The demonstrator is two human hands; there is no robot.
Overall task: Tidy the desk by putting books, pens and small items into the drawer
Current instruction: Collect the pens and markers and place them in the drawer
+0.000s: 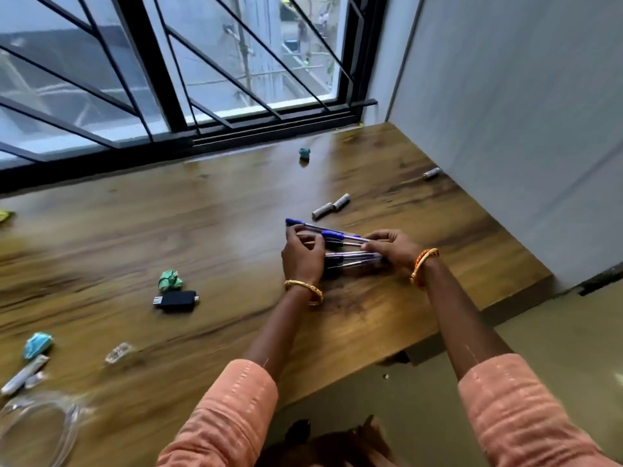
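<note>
Several blue and black ballpoint pens (pixel 347 254) lie bunched on the wooden desk (pixel 202 230) near its right end. My left hand (pixel 301 256) closes around the pens' cap ends. My right hand (pixel 392 249) pinches their other ends, so both hands hold the bundle just above the desktop. One blue-capped pen sticks out toward the upper left. No drawer is in view.
Two grey batteries (pixel 330 206) lie beyond the pens, a third (pixel 431 172) by the wall. Crumpled green paper balls (pixel 170 280) (pixel 304 153), a black adapter (pixel 175 299), a blue paper ball (pixel 37 345), a small tube (pixel 23 375) and a clear cable (pixel 37 423) are scattered left. A barred window is behind.
</note>
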